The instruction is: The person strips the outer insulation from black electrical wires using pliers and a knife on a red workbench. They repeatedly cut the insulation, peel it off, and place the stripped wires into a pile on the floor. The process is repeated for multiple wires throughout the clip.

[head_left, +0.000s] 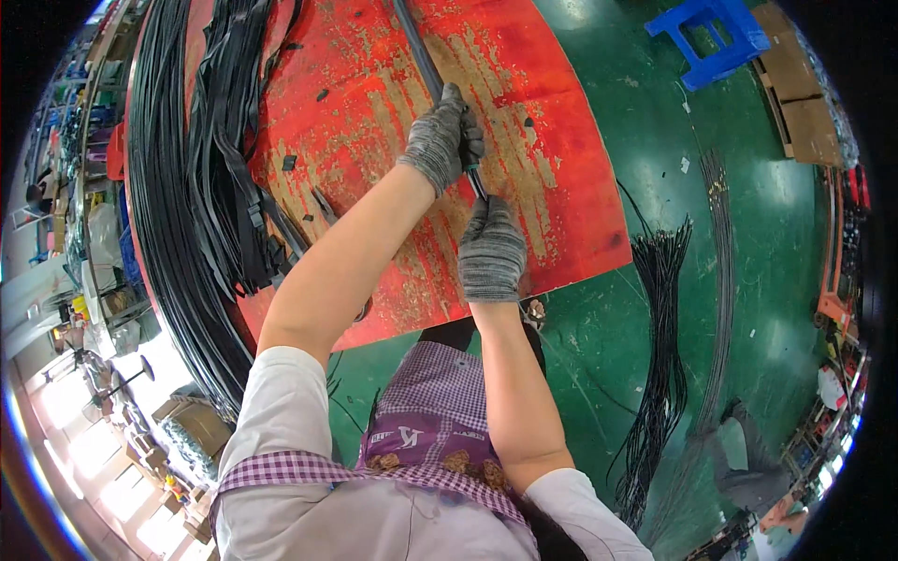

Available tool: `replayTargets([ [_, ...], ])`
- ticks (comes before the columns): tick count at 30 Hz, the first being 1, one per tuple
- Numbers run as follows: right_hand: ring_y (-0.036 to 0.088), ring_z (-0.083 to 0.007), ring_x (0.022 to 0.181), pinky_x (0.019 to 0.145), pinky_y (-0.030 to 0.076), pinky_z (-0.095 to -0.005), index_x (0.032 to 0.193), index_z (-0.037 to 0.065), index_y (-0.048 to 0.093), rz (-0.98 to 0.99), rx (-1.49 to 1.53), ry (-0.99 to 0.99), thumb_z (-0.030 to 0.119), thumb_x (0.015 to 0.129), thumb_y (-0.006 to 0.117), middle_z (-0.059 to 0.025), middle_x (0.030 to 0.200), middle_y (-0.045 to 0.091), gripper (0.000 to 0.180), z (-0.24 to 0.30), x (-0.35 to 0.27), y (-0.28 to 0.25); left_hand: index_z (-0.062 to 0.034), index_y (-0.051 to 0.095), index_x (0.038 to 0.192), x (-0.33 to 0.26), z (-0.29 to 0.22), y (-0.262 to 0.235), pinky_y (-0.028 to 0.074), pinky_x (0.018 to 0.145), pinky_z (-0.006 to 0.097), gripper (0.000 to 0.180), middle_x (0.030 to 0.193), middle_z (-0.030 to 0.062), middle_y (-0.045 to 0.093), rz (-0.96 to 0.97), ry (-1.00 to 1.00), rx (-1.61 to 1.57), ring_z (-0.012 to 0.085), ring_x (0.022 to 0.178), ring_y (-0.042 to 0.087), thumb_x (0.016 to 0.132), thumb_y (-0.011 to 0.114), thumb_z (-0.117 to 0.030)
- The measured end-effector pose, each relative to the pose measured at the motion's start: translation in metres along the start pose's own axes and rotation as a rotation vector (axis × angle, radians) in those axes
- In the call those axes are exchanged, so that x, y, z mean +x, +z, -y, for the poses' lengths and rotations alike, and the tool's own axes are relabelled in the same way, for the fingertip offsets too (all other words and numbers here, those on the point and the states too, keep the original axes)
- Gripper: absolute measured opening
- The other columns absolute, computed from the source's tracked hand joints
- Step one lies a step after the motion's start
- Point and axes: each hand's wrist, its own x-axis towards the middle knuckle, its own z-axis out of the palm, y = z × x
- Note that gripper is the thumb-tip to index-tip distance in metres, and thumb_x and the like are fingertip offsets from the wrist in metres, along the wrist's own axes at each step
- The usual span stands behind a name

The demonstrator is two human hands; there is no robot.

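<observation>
A long dark cable-like strip (418, 47) runs from the far edge of the table down to my hands. My left hand (441, 140), in a grey knitted glove, is closed around it. Nearer to me, my right hand (492, 251), gloved alike, pinches the thin lower end (477, 182) of the strip. Both hands are over the worn red tabletop (571, 206). Beside my left forearm, the metal tip of a tool (324, 206) shows; the forearm hides much of it.
Long black cables (164, 187) and flat black straps (224, 159) lie along the table's left side. Black scraps (289, 163) dot the top. On the green floor at right are cable bundles (659, 327), a blue stool (711, 37) and cardboard boxes (800, 84).
</observation>
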Motion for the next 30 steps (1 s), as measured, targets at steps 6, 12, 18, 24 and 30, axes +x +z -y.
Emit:
replayTargets([
  [6, 0.049, -0.021, 0.058, 0.053, 0.041, -0.0331, 0.087, 0.001, 0.05, 0.259, 0.57, 0.095, 0.024, 0.082, 0.044, -0.009, 0.067, 0.052, 0.024, -0.012, 0.014, 0.005, -0.0106, 0.04, 0.068, 0.006, 0.034, -0.031, 0.036, 0.042, 0.025, 0.032, 0.052, -0.0011, 0.037, 0.5, -0.215, -0.322, 0.0115, 0.045, 0.039, 0.08, 0.046, -0.039],
  [12, 0.05, -0.0245, 0.072, 0.061, 0.041, -0.0365, 0.096, 0.0, 0.047, 0.286, 0.352, -0.061, 0.022, 0.082, 0.043, -0.0152, 0.084, 0.053, 0.027, -0.005, 0.024, 0.002, -0.0039, 0.049, 0.093, -0.031, 0.023, -0.022, 0.044, 0.064, 0.03, 0.034, 0.07, 0.0063, 0.051, 0.267, 0.039, 0.188, 0.018, 0.067, 0.05, 0.081, 0.045, -0.035],
  [18, 0.05, -0.0344, 0.072, 0.06, 0.041, -0.038, 0.093, -0.002, 0.047, 0.533, -0.015, -0.257, 0.014, 0.079, 0.039, -0.0221, 0.081, 0.05, 0.022, -0.006, -0.014, -0.033, -0.0044, 0.046, 0.085, 0.018, -0.003, -0.05, 0.039, 0.045, 0.026, 0.025, 0.062, 0.0022, 0.046, 0.472, -0.09, -0.351, 0.0131, 0.051, 0.041, 0.082, 0.043, -0.029],
  [24, 0.05, -0.0343, 0.065, 0.056, 0.04, -0.0404, 0.088, 0.0, 0.047, 0.401, 0.142, -0.082, 0.019, 0.082, 0.039, -0.0205, 0.071, 0.05, 0.022, -0.029, -0.026, -0.01, -0.0086, 0.046, 0.078, -0.03, 0.049, -0.028, 0.03, 0.038, 0.023, 0.021, 0.053, -0.0011, 0.038, 0.124, 0.058, -0.163, 0.0096, 0.042, 0.033, 0.081, 0.048, -0.029],
  [30, 0.048, -0.035, 0.087, 0.074, 0.038, -0.0414, 0.097, -0.003, 0.045, 0.418, 0.033, -0.398, 0.019, 0.078, 0.041, -0.021, 0.091, 0.051, 0.029, -0.021, -0.021, -0.014, -0.0068, 0.052, 0.087, -0.054, 0.066, -0.048, 0.036, 0.045, 0.024, 0.015, 0.061, -0.0006, 0.045, -0.028, 0.106, -0.006, 0.0098, 0.051, 0.042, 0.081, 0.049, -0.02],
])
